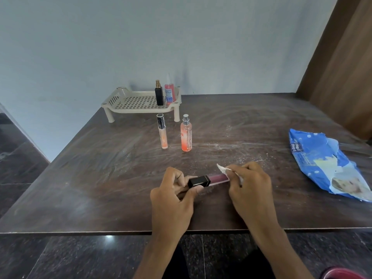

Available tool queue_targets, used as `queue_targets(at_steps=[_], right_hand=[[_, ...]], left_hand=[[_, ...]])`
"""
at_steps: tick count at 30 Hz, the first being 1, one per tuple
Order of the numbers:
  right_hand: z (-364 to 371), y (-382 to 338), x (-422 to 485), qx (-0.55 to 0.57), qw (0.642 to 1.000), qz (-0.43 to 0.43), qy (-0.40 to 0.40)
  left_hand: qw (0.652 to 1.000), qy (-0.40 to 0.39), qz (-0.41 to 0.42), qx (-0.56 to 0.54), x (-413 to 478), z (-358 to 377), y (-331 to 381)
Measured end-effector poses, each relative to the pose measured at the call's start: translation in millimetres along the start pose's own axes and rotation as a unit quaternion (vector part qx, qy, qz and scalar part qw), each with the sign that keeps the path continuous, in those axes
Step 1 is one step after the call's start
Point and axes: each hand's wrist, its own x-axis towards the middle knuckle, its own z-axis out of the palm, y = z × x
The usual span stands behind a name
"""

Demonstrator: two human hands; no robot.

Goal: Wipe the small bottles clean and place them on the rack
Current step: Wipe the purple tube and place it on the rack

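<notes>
My left hand (173, 195) grips the black cap end of a slim mauve tube bottle (216, 179), held level above the table. My right hand (249, 187) pinches a white wipe (223, 169) against the tube's right end. A thin bottle with a dark cap (162, 131) and an orange spray bottle (186, 135) stand upright on the table beyond my hands. The cream perforated rack (130, 102) stands at the table's far edge. On its right side stand a black bottle (159, 95) and a pink bottle (169, 91).
A blue wet-wipe pack (322, 162) lies at the right of the dark wooden table (100, 178). White crumbs and streaks mark the tabletop. A wall runs behind the rack, and a brown panel stands at the far right.
</notes>
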Motion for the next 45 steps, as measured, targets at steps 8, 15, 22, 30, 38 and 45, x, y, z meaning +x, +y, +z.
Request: queue_targets(at_steps=[8, 15, 22, 30, 38, 45], right_hand=[[17, -55, -33, 0.068, 0.990, -0.111, -0.046], [6, -17, -6, 0.024, 0.999, -0.042, -0.013], [7, 6, 2, 0.001, 1.000, -0.010, 0.021], [10, 7, -2, -0.010, 0.999, -0.046, 0.025], [8, 3, -6, 0.002, 0.997, -0.076, 0.013], [10, -29, -16, 0.053, 0.994, -0.097, -0.007]], left_hand=[[0.999, 0.003, -0.024, -0.027, 0, -1, 0], [1.000, 0.008, -0.008, 0.023, 0, 0, 0], [0.999, -0.006, -0.035, -0.019, 2, -1, 5], [0.991, -0.008, -0.106, -0.078, 7, -1, 12], [0.991, 0.021, -0.098, -0.092, 3, -6, 5], [0.997, 0.018, -0.061, -0.052, 1, -5, 3]])
